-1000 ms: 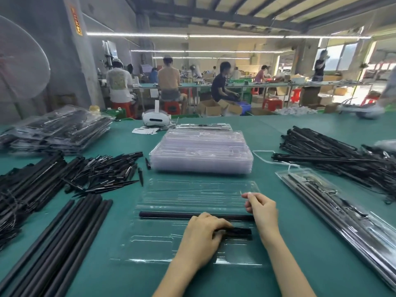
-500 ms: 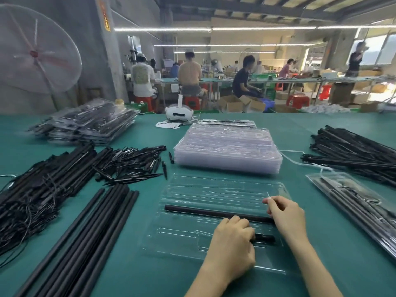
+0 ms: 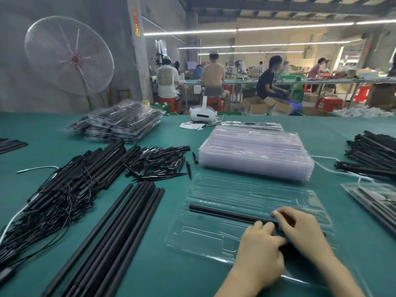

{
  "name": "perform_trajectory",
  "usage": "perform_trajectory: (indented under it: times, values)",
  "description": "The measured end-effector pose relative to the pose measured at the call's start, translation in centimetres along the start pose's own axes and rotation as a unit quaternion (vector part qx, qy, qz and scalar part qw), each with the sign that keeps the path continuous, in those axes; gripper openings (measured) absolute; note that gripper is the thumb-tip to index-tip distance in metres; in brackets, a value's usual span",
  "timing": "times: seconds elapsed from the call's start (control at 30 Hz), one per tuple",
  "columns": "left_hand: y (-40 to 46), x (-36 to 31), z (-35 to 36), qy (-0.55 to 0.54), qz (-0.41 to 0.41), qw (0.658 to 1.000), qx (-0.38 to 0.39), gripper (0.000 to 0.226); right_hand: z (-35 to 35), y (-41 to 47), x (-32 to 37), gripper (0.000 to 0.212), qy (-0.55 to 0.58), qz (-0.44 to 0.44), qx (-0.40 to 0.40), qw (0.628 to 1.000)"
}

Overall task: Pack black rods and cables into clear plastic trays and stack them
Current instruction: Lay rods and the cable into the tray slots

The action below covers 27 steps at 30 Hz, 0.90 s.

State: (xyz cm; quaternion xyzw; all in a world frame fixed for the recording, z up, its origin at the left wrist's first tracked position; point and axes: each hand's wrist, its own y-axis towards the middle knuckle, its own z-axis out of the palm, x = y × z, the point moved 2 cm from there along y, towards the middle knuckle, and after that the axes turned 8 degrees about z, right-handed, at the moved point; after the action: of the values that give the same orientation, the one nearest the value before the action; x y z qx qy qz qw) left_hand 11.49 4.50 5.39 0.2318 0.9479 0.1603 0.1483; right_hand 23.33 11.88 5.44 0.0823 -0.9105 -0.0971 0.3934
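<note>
With our left hand (image 3: 260, 251) and right hand (image 3: 300, 230) curled over a short black piece we cannot see clearly, we should press it evenly into the clear plastic tray (image 3: 214, 236) below the long black rod (image 3: 222, 213).

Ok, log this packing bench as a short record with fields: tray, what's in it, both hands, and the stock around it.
tray: clear plastic tray open on the green table
contents: one black rod in a slot
left hand: resting on tray, fingers curled
right hand: fingers at rod's right end
left stock: loose rods, cables
behind: empty tray stack
</note>
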Motion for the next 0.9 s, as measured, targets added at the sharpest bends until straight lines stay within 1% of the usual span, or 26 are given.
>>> perform_trajectory:
  times: [0.07, 0.1, 0.13, 0.2, 0.27, 0.3, 0.37, 0.43, 0.5, 0.6, 0.67, 0.73, 0.77, 0.83, 0.87, 0.9]
  values:
    - [0.5, 1.0, -0.4, -0.138, -0.063, 0.988, 0.008, 0.028, 0.6, -0.4, 0.8, 0.024, -0.008, -0.051, 0.072, 0.996]
    - [0.7, 1.6, -0.6, -0.181, -0.089, 0.98, -0.001, 0.028, 0.8, -0.5, 1.1, 0.027, -0.015, -0.07, 0.095, 0.993]
    - [0.9, 2.2, -0.8, -0.214, -0.109, 0.971, -0.012, 0.028, 0.9, -0.6, 1.2, 0.028, -0.019, -0.085, 0.106, 0.991]
    - [0.8, 3.4, -1.6, -0.228, -0.14, 0.963, -0.035, 0.03, 1.0, -0.6, 1.4, 0.028, -0.039, -0.108, 0.113, 0.987]
    - [0.6, 5.6, -3.0, -0.2, -0.164, 0.964, -0.059, 0.032, 1.1, -0.8, 1.6, 0.026, -0.082, -0.134, 0.113, 0.981]
    - [0.5, 7.2, -4.0, -0.168, -0.174, 0.967, -0.077, 0.032, 1.2, -0.9, 1.8, 0.024, -0.097, -0.142, 0.111, 0.979]
    - [0.2, 11.2, -6.7, -0.085, -0.195, 0.972, -0.103, 0.031, 1.5, -1.1, 2.1, 0.018, -0.116, -0.152, 0.103, 0.976]
    - [-0.9, 16.1, -9.6, 0.012, -0.239, 0.966, -0.099, 0.034, 1.9, -1.3, 2.6, 0.013, -0.131, -0.157, 0.107, 0.973]
    - [-3.2, 21.2, -12.1, 0.102, -0.316, 0.941, -0.067, 0.039, 2.1, -1.5, 2.8, 0.011, -0.135, -0.158, 0.112, 0.972]
    - [-8.4, 27.5, -14.4, 0.175, -0.433, 0.884, -0.014, 0.041, 2.3, -1.6, 2.9, 0.008, -0.136, -0.163, 0.107, 0.971]
    - [-11.5, 30.5, -15.2, 0.202, -0.481, 0.853, 0.014, 0.045, 2.3, -1.5, 3.2, 0.008, -0.136, -0.161, 0.101, 0.972]
    - [-13.7, 32.7, -15.7, 0.214, -0.51, 0.832, 0.034, 0.05, 2.3, -1.5, 3.6, 0.009, -0.135, -0.15, 0.101, 0.974]
    - [-14.4, 33.5, -15.9, 0.212, -0.519, 0.827, 0.042, 0.052, 2.2, -1.7, 3.9, 0.01, -0.132, -0.147, 0.101, 0.975]
    - [-14.9, 34.9, -16.2, 0.191, -0.529, 0.826, 0.041, 0.056, 2.2, -1.8, 4.4, 0.009, -0.131, -0.145, 0.096, 0.976]
    - [-14.8, 35.4, -16.3, 0.171, -0.531, 0.829, 0.031, 0.056, 2.3, -1.7, 4.3, 0.009, -0.139, -0.15, 0.078, 0.976]
    - [-14.5, 36.0, -16.5, 0.145, -0.534, 0.833, 0.016, 0.057, 2.3, -1.7, 4.5, 0.016, -0.162, -0.149, 0.048, 0.974]
